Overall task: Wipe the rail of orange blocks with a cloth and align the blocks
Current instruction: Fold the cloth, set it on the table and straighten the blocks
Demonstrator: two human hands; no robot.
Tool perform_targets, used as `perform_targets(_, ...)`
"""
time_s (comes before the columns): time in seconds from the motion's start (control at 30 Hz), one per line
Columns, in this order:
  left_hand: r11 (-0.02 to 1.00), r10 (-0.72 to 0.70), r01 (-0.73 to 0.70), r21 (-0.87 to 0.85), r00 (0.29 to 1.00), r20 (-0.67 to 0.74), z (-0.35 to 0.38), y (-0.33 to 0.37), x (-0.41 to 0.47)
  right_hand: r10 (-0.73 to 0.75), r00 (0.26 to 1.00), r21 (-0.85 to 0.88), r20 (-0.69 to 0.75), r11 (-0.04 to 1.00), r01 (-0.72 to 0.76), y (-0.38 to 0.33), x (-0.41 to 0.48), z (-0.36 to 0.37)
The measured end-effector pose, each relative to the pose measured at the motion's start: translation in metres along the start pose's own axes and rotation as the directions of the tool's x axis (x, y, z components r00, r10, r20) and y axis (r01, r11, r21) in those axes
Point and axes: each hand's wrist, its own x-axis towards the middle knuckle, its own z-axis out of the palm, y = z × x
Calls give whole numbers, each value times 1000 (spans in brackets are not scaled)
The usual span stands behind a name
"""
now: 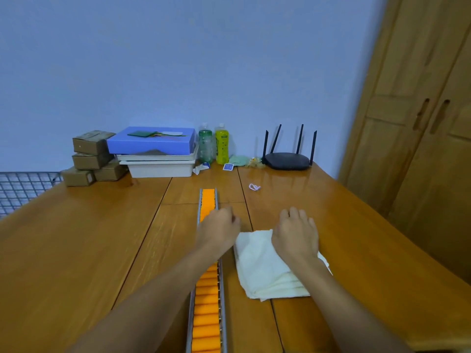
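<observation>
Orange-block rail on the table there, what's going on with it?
A person works at a wooden table. Their left hand curls over the long metal rail of orange blocks, partway along it. Their right hand lies flat on a folded white cloth, which sits on the table just right of the rail, not on it.

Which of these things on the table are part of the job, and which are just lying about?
For the job: rail of orange blocks, white cloth.
Lying about: router, green bottle, yellow bottle, blue box, cardboard boxes.
</observation>
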Motion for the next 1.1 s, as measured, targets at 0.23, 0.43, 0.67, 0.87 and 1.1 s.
perform_targets(0.23,993,-31,30,115,1000,1,-10,-67,57,-190,965,315,180,940,127,-52,37,12)
perform_targets(0.43,991,-126,123,44,987,101,10,-100,107,-300,859,484,415,872,71,-93,63,35)
perform_targets(0.67,984,-161,173,-35,963,217,28,-118,157,-368,839,562,402,822,92,-98,63,62)
perform_targets(0.87,985,-158,167,-38,972,176,45,-118,162,-373,843,504,388,851,144,-100,61,70)
perform_targets(1.1,992,-114,121,-36,982,149,45,-122,158,-351,832,505,429,857,101,-98,62,73)
